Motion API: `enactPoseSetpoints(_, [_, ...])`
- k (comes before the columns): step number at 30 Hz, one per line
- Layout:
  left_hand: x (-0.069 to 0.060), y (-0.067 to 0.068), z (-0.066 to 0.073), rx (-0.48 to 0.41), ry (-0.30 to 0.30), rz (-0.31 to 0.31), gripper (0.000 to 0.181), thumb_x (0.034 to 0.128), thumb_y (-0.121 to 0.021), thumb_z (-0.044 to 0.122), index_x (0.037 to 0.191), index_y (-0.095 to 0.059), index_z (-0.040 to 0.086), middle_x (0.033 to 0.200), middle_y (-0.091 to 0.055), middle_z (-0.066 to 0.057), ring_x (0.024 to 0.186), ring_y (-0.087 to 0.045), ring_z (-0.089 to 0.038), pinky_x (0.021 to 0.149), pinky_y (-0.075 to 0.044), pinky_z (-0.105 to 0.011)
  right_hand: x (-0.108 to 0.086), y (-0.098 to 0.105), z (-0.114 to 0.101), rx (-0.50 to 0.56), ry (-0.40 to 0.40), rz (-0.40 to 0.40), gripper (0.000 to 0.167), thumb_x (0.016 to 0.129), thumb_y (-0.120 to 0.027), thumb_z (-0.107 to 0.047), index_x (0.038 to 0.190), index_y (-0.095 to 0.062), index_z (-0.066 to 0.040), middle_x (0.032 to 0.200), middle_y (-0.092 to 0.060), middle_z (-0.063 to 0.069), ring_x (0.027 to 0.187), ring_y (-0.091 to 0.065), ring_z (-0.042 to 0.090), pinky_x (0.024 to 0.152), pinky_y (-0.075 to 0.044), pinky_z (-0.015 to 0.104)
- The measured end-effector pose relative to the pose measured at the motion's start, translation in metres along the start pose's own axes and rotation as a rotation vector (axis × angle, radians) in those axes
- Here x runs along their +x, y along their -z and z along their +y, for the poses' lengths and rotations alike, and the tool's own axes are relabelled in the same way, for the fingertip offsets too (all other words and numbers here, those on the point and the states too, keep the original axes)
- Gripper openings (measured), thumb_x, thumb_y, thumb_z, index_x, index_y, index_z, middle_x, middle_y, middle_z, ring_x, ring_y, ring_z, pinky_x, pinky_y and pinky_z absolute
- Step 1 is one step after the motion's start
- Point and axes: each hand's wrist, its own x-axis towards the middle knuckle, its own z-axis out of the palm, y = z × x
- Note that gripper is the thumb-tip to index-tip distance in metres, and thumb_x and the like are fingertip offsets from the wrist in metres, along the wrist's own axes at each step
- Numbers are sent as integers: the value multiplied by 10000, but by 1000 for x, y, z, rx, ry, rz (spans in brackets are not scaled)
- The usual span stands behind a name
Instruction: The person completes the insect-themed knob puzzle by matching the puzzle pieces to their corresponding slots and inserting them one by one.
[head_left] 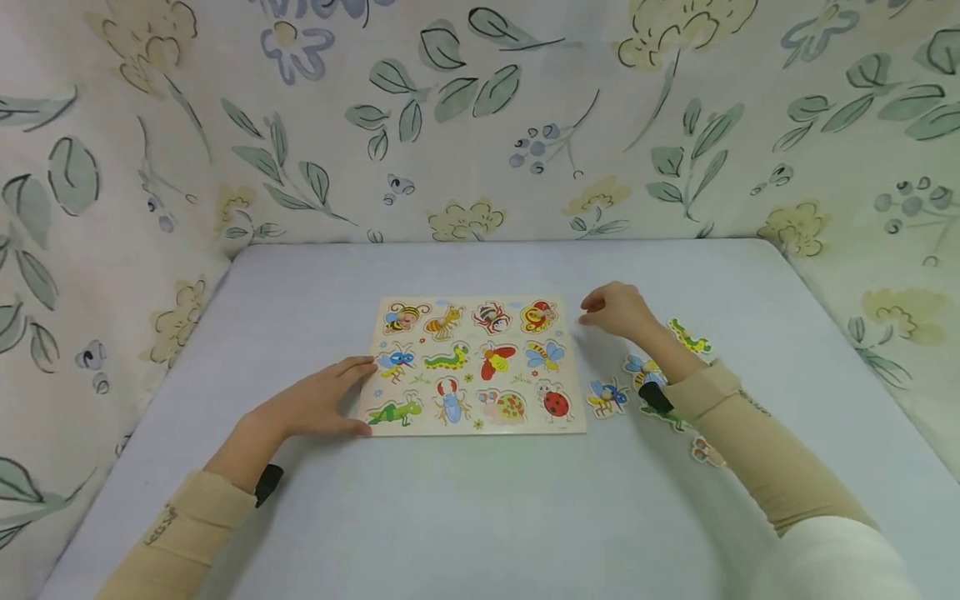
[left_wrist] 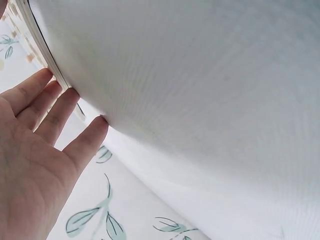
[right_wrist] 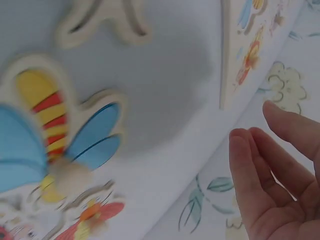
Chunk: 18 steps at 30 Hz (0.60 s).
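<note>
A wooden insect puzzle board (head_left: 536, 427) lies flat in the middle of the table, its pictures set in rows. My left hand (head_left: 315, 404) touches the board's left edge with fingers and thumb spread; in the left wrist view its fingertips (left_wrist: 72, 94) meet that edge. Just off the board's upper right corner, my right hand (head_left: 621, 312) hovers over the table. A gap shows between its thumb and fingers in the right wrist view, with nothing held. A mosquito piece (head_left: 606, 397) lies right of the board; a blue-winged, striped insect piece (right_wrist: 50, 125) is near it.
Under and beside the right forearm lie a green caterpillar piece (head_left: 688, 337), a green grasshopper piece (head_left: 667, 419) and a snail piece (head_left: 705, 452), some partly hidden. A red-winged piece (right_wrist: 95, 220) shows in the right wrist view. Floral cloth (head_left: 480, 125) hangs behind the white table (head_left: 480, 517).
</note>
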Motion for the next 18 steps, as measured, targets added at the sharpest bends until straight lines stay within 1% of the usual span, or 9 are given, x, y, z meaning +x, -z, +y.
enactPoseSetpoints(6, [-2, 1, 1, -3, -1, 6, 929, 782, -786, 454, 1441, -382, -61, 1513, -332, -236, 1359, -324, -466, 1066, -326, -596, -18, 11, 17, -18, 5, -29, 300, 896, -691, -122, 1106, -670, 91, 1035, -688, 223, 913, -637, 339, 750, -534, 429])
enactPoseSetpoints(10, [-3, 2, 1, -4, -4, 7, 924, 778, -791, 448, 1435, -389, -63, 1506, -340, -239, 1353, -332, -469, 1059, -333, -600, -29, 16, 22, -27, 25, -56, 279, 893, -692, -109, 1093, -676, 85, 1005, -695, 207, 899, -639, 322, 753, -533, 425])
enactPoseSetpoints(13, [-3, 2, 1, -7, -5, 8, 922, 777, -792, 444, 1435, -391, -61, 1505, -342, -237, 1350, -335, -472, 1056, -334, -602, -39, 15, 23, -31, 45, -99, 255, 894, -690, -93, 1082, -678, 79, 978, -699, 181, 885, -640, 298, 765, -538, 422])
enactPoseSetpoints(18, [-2, 1, 1, -9, -15, 13, 920, 776, -793, 440, 1436, -391, -60, 1505, -346, -233, 1347, -340, -470, 1054, -338, -601, -54, 8, 23, -10, 102, -199, 211, 873, -714, -78, 1036, -694, 55, 921, -706, 107, 836, -634, 234, 742, -547, 370])
